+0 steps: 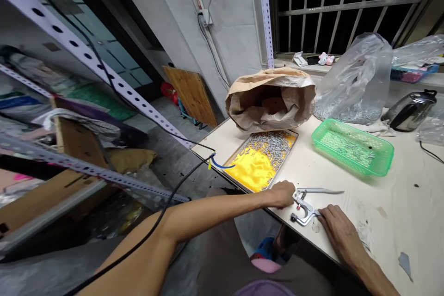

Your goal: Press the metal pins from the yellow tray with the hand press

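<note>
Grey metal hand-press pliers (307, 213) lie on the table near its front edge, their handles spread apart. A spring, a small red part and a black round die show at the jaw end. My right hand (339, 231) has its fingers closed over the lower handle. Beside the jaw end, my left hand (283, 194) is closed with fingers curled down; what it holds, if anything, is hidden. Just beyond it lies a shallow tray (280, 170) lined with yellow cloth (251, 166), with many small silvery metal pieces (272, 145) heaped at its far end.
A crumpled brown paper bag (239, 113) lies open behind the tray. A green plastic basket (384, 159) holds some metal pieces. Further back are a clear bag (360, 74) and a steel kettle (412, 110). A black cable (163, 212) crosses over my left arm.
</note>
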Tool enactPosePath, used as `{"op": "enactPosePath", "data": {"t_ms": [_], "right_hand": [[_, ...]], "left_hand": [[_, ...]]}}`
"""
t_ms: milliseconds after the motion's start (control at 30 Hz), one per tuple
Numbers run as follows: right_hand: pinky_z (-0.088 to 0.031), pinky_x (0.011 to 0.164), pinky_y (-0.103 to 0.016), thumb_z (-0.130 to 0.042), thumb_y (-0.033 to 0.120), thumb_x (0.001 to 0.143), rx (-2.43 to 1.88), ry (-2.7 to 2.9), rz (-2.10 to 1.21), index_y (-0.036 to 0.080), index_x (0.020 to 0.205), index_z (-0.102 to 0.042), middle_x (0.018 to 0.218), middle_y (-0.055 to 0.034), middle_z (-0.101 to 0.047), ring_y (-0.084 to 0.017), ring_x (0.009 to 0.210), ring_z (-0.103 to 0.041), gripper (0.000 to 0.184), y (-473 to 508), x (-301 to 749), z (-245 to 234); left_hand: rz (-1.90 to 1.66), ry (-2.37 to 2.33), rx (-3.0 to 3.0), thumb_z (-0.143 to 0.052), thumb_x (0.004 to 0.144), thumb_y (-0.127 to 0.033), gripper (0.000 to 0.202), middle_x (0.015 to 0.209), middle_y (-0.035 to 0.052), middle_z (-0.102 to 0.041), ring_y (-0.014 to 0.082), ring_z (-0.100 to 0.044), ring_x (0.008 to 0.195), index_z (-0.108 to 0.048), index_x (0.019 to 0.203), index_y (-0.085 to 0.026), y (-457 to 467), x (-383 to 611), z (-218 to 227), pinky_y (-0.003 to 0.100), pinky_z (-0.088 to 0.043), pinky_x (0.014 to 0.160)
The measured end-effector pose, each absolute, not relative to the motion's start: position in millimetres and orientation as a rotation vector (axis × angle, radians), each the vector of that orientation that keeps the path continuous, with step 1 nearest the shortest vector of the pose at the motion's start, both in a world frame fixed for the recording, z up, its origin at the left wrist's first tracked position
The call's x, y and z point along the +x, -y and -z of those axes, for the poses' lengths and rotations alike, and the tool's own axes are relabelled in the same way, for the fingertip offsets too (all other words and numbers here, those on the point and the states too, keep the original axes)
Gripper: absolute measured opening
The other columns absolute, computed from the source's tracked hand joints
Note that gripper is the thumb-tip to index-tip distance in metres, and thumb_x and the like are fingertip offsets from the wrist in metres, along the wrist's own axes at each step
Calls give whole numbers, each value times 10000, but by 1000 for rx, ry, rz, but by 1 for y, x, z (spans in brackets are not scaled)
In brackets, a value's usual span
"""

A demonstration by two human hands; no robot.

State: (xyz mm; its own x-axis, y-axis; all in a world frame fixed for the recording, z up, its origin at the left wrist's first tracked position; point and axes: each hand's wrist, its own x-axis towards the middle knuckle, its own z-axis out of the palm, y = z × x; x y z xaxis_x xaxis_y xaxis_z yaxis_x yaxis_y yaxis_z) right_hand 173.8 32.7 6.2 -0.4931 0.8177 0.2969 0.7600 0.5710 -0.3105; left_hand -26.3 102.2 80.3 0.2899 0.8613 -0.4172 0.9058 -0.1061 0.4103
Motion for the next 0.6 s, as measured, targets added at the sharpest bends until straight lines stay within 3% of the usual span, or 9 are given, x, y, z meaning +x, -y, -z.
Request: {"op": "enactPosePath", "data": {"t_ms": [133,233,333,600], "right_hand": [[-424,620,-300,-341,316,965,-1254,2348,-227,232,852,-539,738,-24,-550,-168,688,-532,243,-34,177,-3],[-433,616,-301,-350,332,961,-1248,2324,-255,241,866,-541,734,-21,-553,-170,683,-538,233,-34,177,-1],[-445,634,-307,-361,356,957,-1241,2308,-286,248,889,-546,743,-23,-558,-174,697,-546,225,-33,178,3],[-455,670,-324,-413,377,933,-1179,2329,-289,261,944,-561,763,-29,-572,-190,726,-556,189,-36,186,22]], "left_hand": [[-84,-1476,2022,-517,887,-250,244,711,77,-655,185,-651,779,-695,826,-95,-146,-13,-118,263,-496,709],[-444,-1479,2222,-534,879,-266,238,866,94,-689,200,-643,878,-692,960,-108,-182,-8,-149,288,-473,785],[-534,-1655,2314,-530,877,-257,238,1038,99,-672,211,-607,985,-677,1020,-138,-205,-32,-161,298,-445,833],[3,-2200,1929,-464,794,-104,225,746,78,-661,184,-611,797,-680,733,-123,-186,-165,-92,243,-414,697]]}}
